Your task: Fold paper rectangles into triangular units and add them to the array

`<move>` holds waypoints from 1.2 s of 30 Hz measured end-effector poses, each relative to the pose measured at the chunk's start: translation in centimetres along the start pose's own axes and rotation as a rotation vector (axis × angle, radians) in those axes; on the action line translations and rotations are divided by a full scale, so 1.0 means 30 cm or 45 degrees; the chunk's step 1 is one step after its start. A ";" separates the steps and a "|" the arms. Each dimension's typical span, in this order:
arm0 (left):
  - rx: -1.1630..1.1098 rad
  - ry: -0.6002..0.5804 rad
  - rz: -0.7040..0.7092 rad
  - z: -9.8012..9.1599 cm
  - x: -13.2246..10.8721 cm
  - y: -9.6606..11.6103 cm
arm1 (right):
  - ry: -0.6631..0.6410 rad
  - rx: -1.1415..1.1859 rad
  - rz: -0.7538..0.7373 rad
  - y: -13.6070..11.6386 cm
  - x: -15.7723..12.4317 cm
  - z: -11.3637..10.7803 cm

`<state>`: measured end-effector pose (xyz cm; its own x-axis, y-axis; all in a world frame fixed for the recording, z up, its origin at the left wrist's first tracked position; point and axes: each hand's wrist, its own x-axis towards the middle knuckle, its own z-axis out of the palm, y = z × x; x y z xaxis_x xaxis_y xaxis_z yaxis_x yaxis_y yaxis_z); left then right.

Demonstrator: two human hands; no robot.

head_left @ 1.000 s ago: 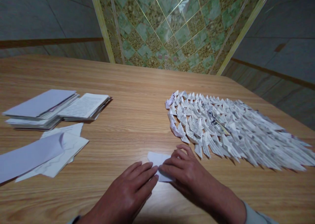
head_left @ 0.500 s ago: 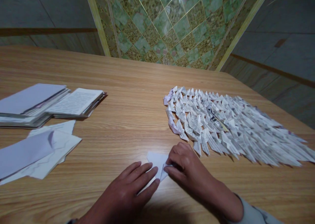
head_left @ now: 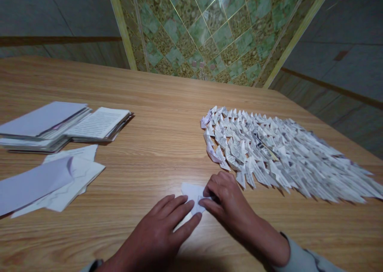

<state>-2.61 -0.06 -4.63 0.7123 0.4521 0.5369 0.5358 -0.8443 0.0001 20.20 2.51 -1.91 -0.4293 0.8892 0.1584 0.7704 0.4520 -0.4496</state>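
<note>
A small folded piece of white paper [head_left: 190, 190] lies on the table in front of me. My left hand [head_left: 161, 224] rests over its left side, fingers stretched out and pressing it to the wood. At the paper's right edge my right hand [head_left: 228, 196] pinches a narrow flap between thumb and bent fingers, which partly hide it. Just beyond my right hand lie several rows of folded paper boats or similar pointed pieces [head_left: 239, 150], standing close together.
On the left of the wooden table [head_left: 155, 132] lie a stack of papers [head_left: 48, 118] and an open-looking printed pad [head_left: 100, 122]. Nearer me are loose sheets, one lilac [head_left: 32, 186]. A tiled wall panel [head_left: 200, 32] rises behind the table.
My left thumb has shifted up and right along the paper's lower edge. The right hand still pinches the flap. The whole view has moved slightly.
</note>
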 end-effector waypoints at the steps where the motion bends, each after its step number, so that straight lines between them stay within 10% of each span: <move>1: 0.010 0.015 0.003 -0.002 0.002 0.001 | 0.003 -0.006 0.007 -0.003 -0.002 0.000; 12: 0.010 -0.131 0.058 -0.030 0.005 0.012 | 0.131 -0.457 -0.117 0.002 0.007 0.009; 20: -0.036 -0.104 0.007 -0.042 0.018 0.016 | 0.327 -0.184 -0.440 -0.082 -0.114 0.021; 36: 0.011 -0.083 0.059 -0.053 0.029 0.019 | 0.218 -0.387 -0.134 -0.020 -0.203 0.004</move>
<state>-2.41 -0.60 -2.83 0.7642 0.4309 0.4799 0.5056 -0.8622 -0.0309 22.30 -3.20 -2.72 -0.4481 0.8241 0.3465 0.8423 0.5191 -0.1453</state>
